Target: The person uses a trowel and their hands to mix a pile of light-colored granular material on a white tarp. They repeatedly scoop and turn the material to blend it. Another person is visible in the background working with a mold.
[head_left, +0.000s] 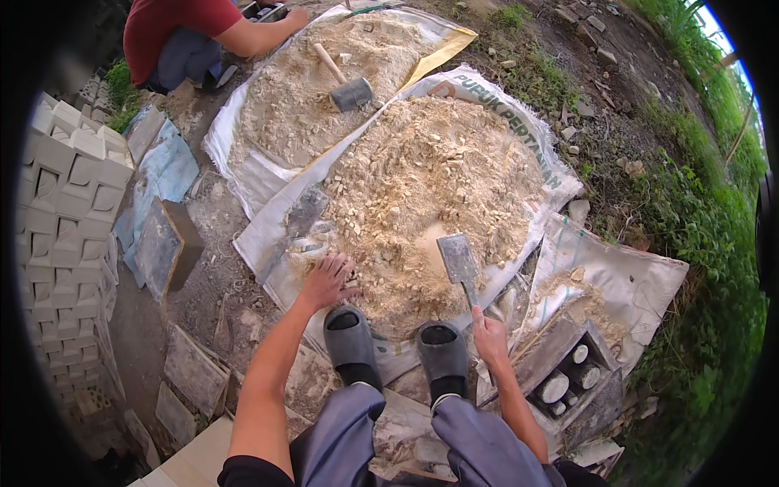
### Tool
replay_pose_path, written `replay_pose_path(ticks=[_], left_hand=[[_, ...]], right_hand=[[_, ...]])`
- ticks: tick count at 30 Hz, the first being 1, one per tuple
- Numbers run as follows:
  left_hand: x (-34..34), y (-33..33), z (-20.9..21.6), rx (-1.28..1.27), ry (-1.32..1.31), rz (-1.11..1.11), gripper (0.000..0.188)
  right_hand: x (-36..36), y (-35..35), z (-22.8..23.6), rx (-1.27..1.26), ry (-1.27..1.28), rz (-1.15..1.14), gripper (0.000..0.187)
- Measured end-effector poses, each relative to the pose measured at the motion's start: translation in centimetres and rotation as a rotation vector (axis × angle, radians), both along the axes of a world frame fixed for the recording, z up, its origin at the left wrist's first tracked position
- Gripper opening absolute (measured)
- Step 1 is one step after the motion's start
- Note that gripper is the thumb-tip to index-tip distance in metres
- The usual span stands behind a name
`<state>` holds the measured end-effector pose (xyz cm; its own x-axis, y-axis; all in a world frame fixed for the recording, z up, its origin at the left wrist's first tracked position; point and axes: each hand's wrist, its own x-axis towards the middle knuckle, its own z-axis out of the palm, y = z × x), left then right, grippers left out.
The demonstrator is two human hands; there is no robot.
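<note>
Flat-bladed tool point(458, 258) gripped beside crumbly tan heap point(438, 170)

The handle of the flat-bladed tool is held in the right hand point(489, 337), whose fingers are wrapped closed around it. The squarish grey blade is pointed away from the person, above the near right part of the heap; whether the material is touched by it cannot be told. The left hand point(329, 282) is held palm down with its fingers spread, at the near left edge of the heap. Nothing is seen to be gripped by it, and whether the crumbs are pressed by its fingertips cannot be told.

The heap, made up of powder and small lumps, is spread on a white woven sheet point(258, 250). The near edge of the sheet is flanked by two dark slippers point(350, 339), worn on the person's feet. To the right, a dark box point(545, 357) is seen with pale round-ended cylinders point(555, 388) set in it.

Beyond, a second heap point(276, 114) is carried by another sheet, and a mallet point(351, 96) with a wooden handle is laid on it. At upper left, a dark object is touched by a co-worker point(174, 36) in a red top. Pale blocks point(65, 203) are stacked along the left side.
</note>
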<state>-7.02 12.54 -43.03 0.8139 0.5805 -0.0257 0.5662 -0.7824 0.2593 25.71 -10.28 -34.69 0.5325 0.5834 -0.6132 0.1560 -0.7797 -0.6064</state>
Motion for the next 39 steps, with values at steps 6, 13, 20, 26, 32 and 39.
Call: replay_pose_path(ticks=[6, 13, 20, 26, 32, 39], left_hand=[[1.9, 0.1, -0.6, 0.068, -0.148, 0.098, 0.036], [13.7, 0.9, 5.3, -0.173, -0.354, -0.046, 0.032], [17.5, -0.3, 4.4, -0.205, -0.536, 0.058, 0.057], [9.1, 1.0, 2.5, 0.027, -0.498, 0.362, 0.035], [9.3, 1.4, 0.5, 0.006, -0.490, 0.430, 0.034], [10.7, -0.7, 0.7, -0.112, -0.374, 0.347, 0.046]], right_hand=[[0.3, 0.2, 0.3, 0.011, -0.015, 0.012, 0.065], [1.0, 0.8, 0.8, 0.054, -0.016, -0.029, 0.064], [2.6, 3.8, 4.5, 0.111, -0.079, -0.018, 0.064], [0.0, 9.1, 10.7, 0.396, -0.100, -0.022, 0.060], [-0.5, 5.0, -0.5, 0.050, -0.240, 0.235, 0.064], [0.2, 4.8, 2.4, 0.002, -0.177, 0.191, 0.065]])
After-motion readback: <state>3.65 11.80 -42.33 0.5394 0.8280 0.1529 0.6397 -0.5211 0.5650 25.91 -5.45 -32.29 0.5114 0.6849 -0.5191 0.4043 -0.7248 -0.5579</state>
